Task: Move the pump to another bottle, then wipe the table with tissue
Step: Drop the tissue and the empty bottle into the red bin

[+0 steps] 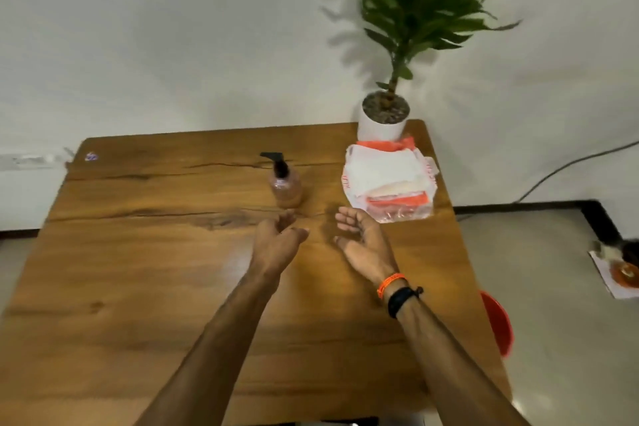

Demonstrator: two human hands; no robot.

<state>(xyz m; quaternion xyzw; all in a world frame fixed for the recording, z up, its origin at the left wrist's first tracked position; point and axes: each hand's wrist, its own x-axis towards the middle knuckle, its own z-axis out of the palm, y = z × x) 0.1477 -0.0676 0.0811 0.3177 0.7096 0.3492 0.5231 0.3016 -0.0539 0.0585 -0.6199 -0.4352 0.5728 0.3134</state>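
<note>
your left hand (pixel 276 240) and right hand (pixel 363 240) hover loosely curled, holding nothing. the small clear bottle with a black pump (pixel 284 180) stands upright just beyond your left hand, the nearer one. the open orange-and-white tissue pack (pixel 390 180) lies beyond your right. no second bottle is visible.

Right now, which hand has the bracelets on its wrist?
The right hand. It wears an orange band and a black band; the left hand has a bare wrist.
</note>
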